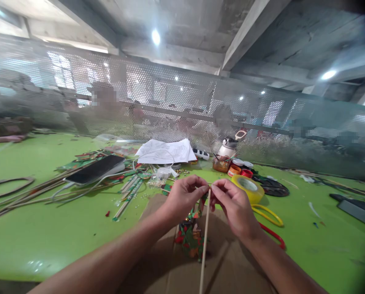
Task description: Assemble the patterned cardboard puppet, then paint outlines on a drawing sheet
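Both hands meet at the upper end of a thin wooden stick (205,241), which slants down toward me. The fingers of my left hand (186,196) are pinched together at the stick's tip. From the other side, my right hand (233,204) pinches at the same tip with thumb and forefinger. Anything smaller between the fingertips is too small to make out. Just below my left hand, left of the stick, is a flat cut-out figure (191,241) patterned in green, red and orange. Brown cardboard (157,265) lies underneath.
On the green table (62,241) lie a phone (95,169) with a white cable, patterned strips (128,196), sticks and white papers (166,151). Yellow tape (246,190), paint jars (234,170), a white bottle (227,149) and a red ring (274,234) are rightward. A perforated screen (176,98) stands behind.
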A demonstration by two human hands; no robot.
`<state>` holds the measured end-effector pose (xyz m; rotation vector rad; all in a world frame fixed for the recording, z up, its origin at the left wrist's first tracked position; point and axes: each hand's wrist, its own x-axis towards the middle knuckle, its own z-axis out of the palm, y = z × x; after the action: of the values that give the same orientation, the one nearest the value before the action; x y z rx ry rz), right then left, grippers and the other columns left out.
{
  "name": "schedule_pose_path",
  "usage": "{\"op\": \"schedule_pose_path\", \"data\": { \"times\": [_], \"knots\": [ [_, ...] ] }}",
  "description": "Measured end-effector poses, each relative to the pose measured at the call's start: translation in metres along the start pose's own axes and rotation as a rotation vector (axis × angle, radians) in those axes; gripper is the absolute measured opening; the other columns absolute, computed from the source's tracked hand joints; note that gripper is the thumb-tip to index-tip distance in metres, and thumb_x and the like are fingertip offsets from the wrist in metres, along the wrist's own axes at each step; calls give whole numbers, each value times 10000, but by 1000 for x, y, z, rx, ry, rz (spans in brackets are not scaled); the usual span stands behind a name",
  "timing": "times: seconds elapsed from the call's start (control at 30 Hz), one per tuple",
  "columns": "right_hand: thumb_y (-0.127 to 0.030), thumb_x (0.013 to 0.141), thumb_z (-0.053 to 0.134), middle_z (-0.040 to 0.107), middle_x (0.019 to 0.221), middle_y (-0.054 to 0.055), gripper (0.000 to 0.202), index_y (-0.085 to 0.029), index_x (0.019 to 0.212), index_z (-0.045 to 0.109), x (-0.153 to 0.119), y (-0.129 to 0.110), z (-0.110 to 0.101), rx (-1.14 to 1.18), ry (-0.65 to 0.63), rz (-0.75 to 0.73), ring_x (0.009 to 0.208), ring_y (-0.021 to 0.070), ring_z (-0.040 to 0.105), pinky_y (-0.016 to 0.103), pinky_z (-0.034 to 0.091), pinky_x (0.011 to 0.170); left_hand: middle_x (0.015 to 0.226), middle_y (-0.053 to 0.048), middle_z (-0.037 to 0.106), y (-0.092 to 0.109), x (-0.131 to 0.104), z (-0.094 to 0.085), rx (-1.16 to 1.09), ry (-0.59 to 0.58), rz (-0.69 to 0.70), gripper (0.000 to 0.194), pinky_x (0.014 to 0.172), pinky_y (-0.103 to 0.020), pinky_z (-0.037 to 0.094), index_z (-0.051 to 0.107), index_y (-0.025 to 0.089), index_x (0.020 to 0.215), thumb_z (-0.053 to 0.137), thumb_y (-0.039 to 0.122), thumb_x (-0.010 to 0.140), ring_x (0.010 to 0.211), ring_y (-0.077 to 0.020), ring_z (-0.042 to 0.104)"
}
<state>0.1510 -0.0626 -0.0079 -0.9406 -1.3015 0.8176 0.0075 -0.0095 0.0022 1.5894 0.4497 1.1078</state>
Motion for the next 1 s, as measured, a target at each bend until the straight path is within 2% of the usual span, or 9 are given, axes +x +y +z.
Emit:
{"op": "schedule_pose_path", "data": {
  "times": [0.3, 0.57, 0.8, 1.0],
  "knots": [
    [-360, 865, 605, 552, 681, -10, 198, -165, 838, 588, 1, -2, -2, -75, 16, -38, 580, 111, 532, 244, 467, 518, 693, -13, 581, -3, 2, -1, -38, 16, -24, 157, 642, -234, 405, 614, 118, 757, 643, 269, 786, 658, -97, 514],
    [-371, 860, 597, 541, 637, -14, 218, -157, 816, 590, 2, -3, -2, -135, 32, -11, 543, 110, 518, 238, 463, 487, 719, -21, 594, -2, 1, -3, -119, -49, -84, 173, 687, -252, 426, 626, 118, 772, 654, 287, 790, 688, -109, 539],
    [-366, 860, 587, 546, 615, -18, 218, -158, 798, 583, 1, -6, -2, -252, 58, -46, 521, 105, 517, 232, 446, 490, 737, -20, 610, -2, -1, -3, -175, -55, -124, 155, 683, -230, 414, 635, 110, 812, 697, 233, 740, 695, -101, 541],
    [-360, 862, 580, 529, 605, -26, 211, -164, 786, 569, 0, -8, 0, -290, 75, -74, 515, 99, 507, 226, 440, 491, 736, -16, 600, -5, 1, -4, -135, -55, -96, 176, 657, -232, 404, 631, 113, 824, 693, 260, 747, 677, -98, 525]
  ]
}}
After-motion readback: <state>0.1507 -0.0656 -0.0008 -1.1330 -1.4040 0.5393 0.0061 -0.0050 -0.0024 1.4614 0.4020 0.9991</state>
